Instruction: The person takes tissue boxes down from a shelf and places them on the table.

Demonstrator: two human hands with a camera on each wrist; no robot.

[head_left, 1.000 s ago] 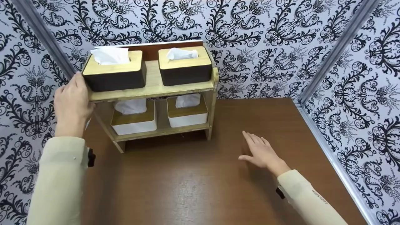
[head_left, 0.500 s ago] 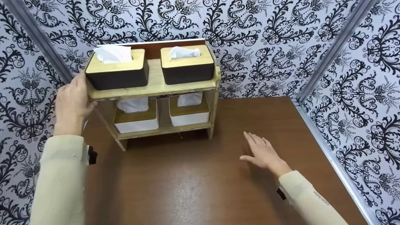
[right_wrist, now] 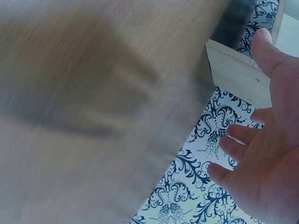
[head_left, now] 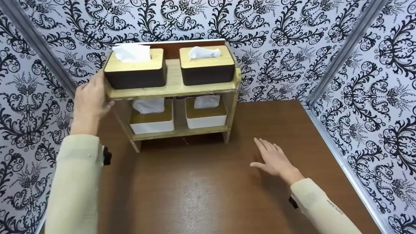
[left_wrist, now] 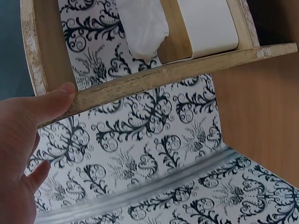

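A small two-tier wooden shelf (head_left: 182,92) stands on the brown table. Its upper tier carries two dark tissue boxes with wooden lids, the left box (head_left: 136,78) and the right box (head_left: 208,75). Below them sit a white tissue box (head_left: 152,127) and a second white tissue box (head_left: 206,122). White tissue sticks out of each. My left hand (head_left: 89,104) grips the shelf's upper left side, the thumb (left_wrist: 58,98) on its front edge. My right hand (head_left: 274,159) is held apart from the shelf over the table, fingers straight and thumb spread.
Patterned black-and-white walls enclose the table (head_left: 195,182) at the back and sides. A metal strip (head_left: 341,162) runs along its right edge. A grey upright post (head_left: 346,53) marks the back right corner.
The shelf, with its tissue boxes, has shifted to the right along with my left hand. My right hand has stayed nearly in place.
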